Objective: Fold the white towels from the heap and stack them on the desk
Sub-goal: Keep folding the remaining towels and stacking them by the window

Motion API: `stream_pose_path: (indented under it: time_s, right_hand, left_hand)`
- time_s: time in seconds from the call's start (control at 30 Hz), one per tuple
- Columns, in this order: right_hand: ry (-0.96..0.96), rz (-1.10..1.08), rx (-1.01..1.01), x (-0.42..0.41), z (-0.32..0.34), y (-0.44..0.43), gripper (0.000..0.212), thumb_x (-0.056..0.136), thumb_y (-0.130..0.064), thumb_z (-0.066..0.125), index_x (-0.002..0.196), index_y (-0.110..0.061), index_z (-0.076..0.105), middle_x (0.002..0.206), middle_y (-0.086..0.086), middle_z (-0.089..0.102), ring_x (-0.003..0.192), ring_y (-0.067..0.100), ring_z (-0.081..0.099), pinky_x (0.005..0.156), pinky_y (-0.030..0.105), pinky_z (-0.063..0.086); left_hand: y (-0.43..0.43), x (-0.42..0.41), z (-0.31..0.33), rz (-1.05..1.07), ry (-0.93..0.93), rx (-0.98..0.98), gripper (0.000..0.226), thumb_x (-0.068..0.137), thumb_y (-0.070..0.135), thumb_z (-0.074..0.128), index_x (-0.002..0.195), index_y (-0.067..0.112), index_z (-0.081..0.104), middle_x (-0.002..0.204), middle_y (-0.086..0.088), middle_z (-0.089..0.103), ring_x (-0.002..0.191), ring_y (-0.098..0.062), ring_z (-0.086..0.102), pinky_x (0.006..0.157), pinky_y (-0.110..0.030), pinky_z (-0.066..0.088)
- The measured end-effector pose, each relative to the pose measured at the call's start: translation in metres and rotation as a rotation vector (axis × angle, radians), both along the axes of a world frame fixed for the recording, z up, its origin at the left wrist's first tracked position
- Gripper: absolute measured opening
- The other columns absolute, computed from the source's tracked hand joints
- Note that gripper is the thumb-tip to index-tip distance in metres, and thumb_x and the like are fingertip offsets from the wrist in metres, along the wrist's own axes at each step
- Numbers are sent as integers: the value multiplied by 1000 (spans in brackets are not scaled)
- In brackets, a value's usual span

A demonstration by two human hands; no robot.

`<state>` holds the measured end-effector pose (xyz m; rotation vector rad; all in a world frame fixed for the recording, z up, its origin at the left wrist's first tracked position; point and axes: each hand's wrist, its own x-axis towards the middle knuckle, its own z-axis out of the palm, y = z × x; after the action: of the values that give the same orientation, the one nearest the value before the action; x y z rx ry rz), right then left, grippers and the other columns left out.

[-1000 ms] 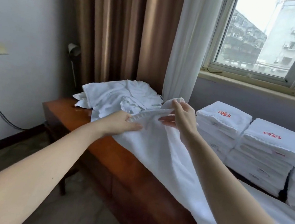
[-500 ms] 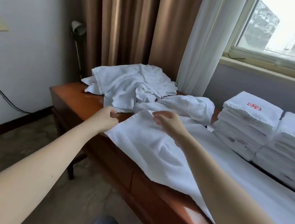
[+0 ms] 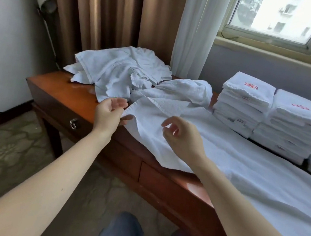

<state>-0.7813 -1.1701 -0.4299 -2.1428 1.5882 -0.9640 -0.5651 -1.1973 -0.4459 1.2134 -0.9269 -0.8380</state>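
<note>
A white towel (image 3: 230, 160) lies spread flat along the wooden desk (image 3: 58, 92), its near edge hanging over the front. My left hand (image 3: 109, 115) is at the towel's left corner with fingers apart and the thumb touching the edge. My right hand (image 3: 180, 135) hovers just above the towel with fingers loosely curled and nothing in them. Behind lies the heap of crumpled white towels (image 3: 121, 71), with one more bunched towel (image 3: 186, 90) beside it. Folded towels with red logos stand in stacks (image 3: 246, 104) at the back right.
A second folded stack (image 3: 297, 127) and part of a third fill the desk's right rear. Brown curtains (image 3: 105, 10) and a white sheer hang behind the heap, below a window. A lamp (image 3: 45, 4) stands at the left wall. My knees (image 3: 120, 233) are close to the desk's drawers.
I have laid the towel's end down flat on the desk and let go of it. Both hands have drawn back toward me and their fingers have spread. The view has tilted down.
</note>
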Motion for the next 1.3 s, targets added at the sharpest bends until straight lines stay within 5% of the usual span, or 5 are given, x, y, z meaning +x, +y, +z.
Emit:
stream_pose_path:
  time_s: [0.23,0.4,0.73,1.0,1.3]
  right_hand:
    - [259,-188,-99,-8,2,34,35,74,-66,62,85,-34,53,71,-17,61,68,2,56,56,23,41]
    - [592,-257,-6,-38,-12,28,54,82,-49,63,129,-27,51,136,-7,56,147,19,27,122,46,7]
    - [434,-189,25,-70,-31,31,52,82,-55,63,122,-23,56,137,-5,54,148,19,21,123,46,2]
    - [514,-161,235,-82,-60,42,63,96,-68,21,153,-43,14,165,6,-8,151,28,-14,120,52,-10]
    - [587,57,187,-129,-59,70,64,94,-72,23,153,-51,9,165,-6,-10,150,14,-19,120,44,-15]
  left_hand:
    - [-20,-11,29,-22,253,-94,25,92,-8,50,86,12,63,97,-6,69,86,-25,74,66,-23,57]
    - [-43,-32,34,-78,-78,-197,32,94,-1,49,96,23,69,106,11,70,106,-1,64,93,-17,50]
    - [-31,-73,-15,-492,-826,-145,30,94,11,55,115,30,64,131,1,57,124,-12,50,105,-26,37]
    - [-8,-89,-41,-501,-1160,118,54,104,47,29,154,26,29,163,2,21,150,-14,15,123,-37,10]
    - [21,-117,-33,-368,-1330,261,60,102,54,19,153,24,32,162,-3,24,149,-19,19,121,-43,14]
